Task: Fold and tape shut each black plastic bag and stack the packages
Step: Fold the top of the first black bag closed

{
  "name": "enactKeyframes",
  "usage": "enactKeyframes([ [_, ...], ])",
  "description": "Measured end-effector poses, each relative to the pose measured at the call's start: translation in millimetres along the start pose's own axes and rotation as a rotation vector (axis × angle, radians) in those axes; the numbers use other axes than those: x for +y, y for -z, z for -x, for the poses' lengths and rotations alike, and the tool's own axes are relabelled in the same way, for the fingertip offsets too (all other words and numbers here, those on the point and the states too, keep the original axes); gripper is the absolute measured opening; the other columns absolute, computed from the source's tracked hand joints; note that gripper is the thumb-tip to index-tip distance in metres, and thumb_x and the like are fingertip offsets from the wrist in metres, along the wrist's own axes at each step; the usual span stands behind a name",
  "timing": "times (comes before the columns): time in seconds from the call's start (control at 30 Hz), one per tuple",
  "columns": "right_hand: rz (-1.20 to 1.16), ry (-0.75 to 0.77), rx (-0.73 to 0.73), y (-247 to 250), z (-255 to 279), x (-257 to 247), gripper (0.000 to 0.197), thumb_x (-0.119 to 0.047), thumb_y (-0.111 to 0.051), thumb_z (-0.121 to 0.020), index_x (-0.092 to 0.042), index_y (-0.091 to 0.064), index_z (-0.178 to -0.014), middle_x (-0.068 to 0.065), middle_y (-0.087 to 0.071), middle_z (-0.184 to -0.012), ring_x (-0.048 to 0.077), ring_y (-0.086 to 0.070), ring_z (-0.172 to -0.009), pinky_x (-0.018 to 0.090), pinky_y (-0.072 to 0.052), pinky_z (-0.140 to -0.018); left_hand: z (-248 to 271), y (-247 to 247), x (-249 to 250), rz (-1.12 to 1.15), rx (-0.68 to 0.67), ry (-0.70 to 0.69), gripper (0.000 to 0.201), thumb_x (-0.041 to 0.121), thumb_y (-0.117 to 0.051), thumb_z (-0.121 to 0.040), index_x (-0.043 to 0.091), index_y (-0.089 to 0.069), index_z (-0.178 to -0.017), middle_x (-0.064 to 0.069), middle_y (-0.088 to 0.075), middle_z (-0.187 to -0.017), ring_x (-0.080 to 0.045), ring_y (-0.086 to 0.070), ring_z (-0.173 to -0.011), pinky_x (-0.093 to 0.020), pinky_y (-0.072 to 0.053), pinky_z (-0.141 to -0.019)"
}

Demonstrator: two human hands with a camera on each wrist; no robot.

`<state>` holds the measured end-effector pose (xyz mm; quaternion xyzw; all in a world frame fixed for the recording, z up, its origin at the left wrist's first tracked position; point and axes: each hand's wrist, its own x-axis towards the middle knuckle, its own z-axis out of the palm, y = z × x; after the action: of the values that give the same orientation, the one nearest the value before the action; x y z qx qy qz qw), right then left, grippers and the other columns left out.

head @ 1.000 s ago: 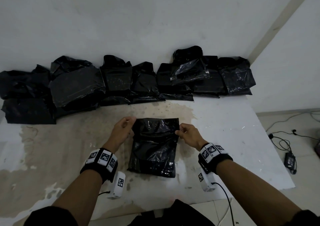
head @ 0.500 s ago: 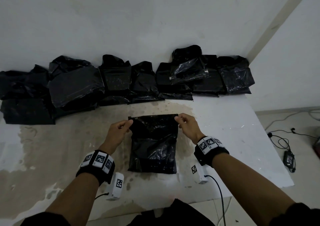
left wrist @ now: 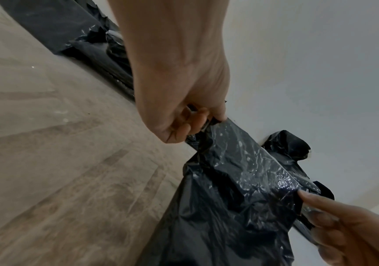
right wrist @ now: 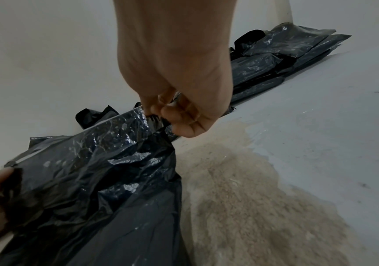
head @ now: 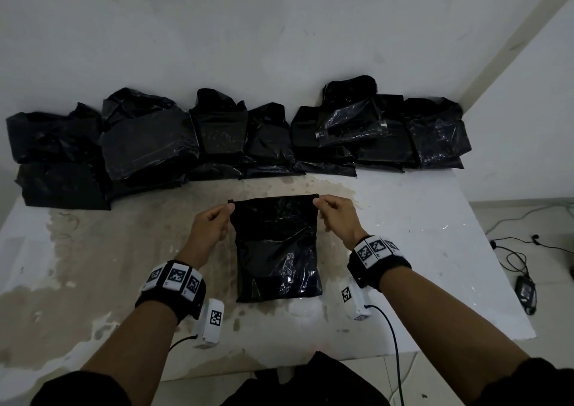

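Note:
A black plastic bag [head: 277,250] lies on the white table [head: 419,250] in front of me, its bulky lower part resting flat and its top flap lifted and stretched taut. My left hand [head: 214,222] pinches the flap's upper left corner between thumb and fingers. My right hand [head: 334,211] pinches the upper right corner. The left wrist view shows the left hand [left wrist: 193,124] gripping the crinkled bag [left wrist: 236,189]. Seen from the right wrist, the right hand [right wrist: 172,115] holds the glossy flap edge of the bag [right wrist: 106,171].
Several black bagged packages [head: 236,135] are piled in a row along the white wall at the back of the table. The tabletop has worn brown patches [head: 108,250]. Cables and a charger [head: 525,287] lie on the floor to the right.
Both hands have lifted the bag's top edge up and away from me, pulling the flap taut; the flap now stands taller than a second ago.

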<state>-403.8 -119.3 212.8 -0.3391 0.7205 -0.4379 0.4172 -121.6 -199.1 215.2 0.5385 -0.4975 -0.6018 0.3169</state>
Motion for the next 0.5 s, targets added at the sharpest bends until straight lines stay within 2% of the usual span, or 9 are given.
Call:
enactKeyframes([
  [0.07,-0.114,-0.028,-0.045,1,5,-6,0.013,-0.018,-0.063,-0.100,-0.013,-0.073,-0.093,0.002,-0.059,-0.066,0.010,-0.048,-0.048,0.026,-0.043,-0.049,-1,2,4,-0.033,-0.003,-0.008,0.033,0.024,-0.059,-0.101,0.014,-0.062,-0.070,-0.001,-0.044,-0.058,-0.011,-0.037,-0.047,-0.023,-0.030,-0.046],
  [0.17,-0.151,-0.024,-0.089,2,7,-15,0.010,-0.018,-0.064,-0.100,-0.013,-0.072,-0.096,0.002,-0.060,-0.067,0.011,-0.050,-0.048,0.023,-0.044,-0.049,-1,2,12,-0.125,-0.036,-0.029,0.025,0.025,-0.060,-0.101,0.010,-0.066,-0.083,-0.004,-0.060,-0.063,-0.010,-0.048,-0.043,-0.020,-0.034,-0.043],
  [0.3,-0.141,-0.035,-0.080,3,8,-22,0.015,-0.023,-0.064,-0.100,-0.013,-0.071,-0.091,0.004,-0.060,-0.066,0.013,-0.053,-0.048,0.024,-0.044,-0.047,-5,2,16,-0.136,-0.017,-0.019,0.025,0.026,-0.057,-0.102,0.004,-0.067,-0.095,-0.008,-0.063,-0.067,-0.010,-0.051,-0.041,-0.018,-0.034,-0.040],
  [0.43,-0.183,-0.078,-0.089,6,10,-18,0.015,-0.023,-0.063,-0.101,-0.011,-0.072,-0.101,0.007,-0.070,-0.075,0.016,-0.063,-0.056,0.029,-0.051,-0.056,-1,4,16,-0.086,-0.005,-0.002,0.018,0.025,-0.059,-0.101,0.010,-0.068,-0.097,-0.008,-0.076,-0.080,-0.011,-0.058,-0.045,-0.019,-0.036,-0.041],
  [0.5,-0.202,-0.102,-0.119,7,14,-11,0.015,-0.024,-0.063,-0.101,-0.011,-0.072,-0.102,0.009,-0.075,-0.084,0.020,-0.069,-0.065,0.034,-0.054,-0.063,7,4,14,-0.027,-0.023,0.027,0.017,0.026,-0.059,-0.101,0.012,-0.068,-0.098,-0.004,-0.078,-0.088,-0.013,-0.067,-0.057,-0.019,-0.045,-0.047],
])
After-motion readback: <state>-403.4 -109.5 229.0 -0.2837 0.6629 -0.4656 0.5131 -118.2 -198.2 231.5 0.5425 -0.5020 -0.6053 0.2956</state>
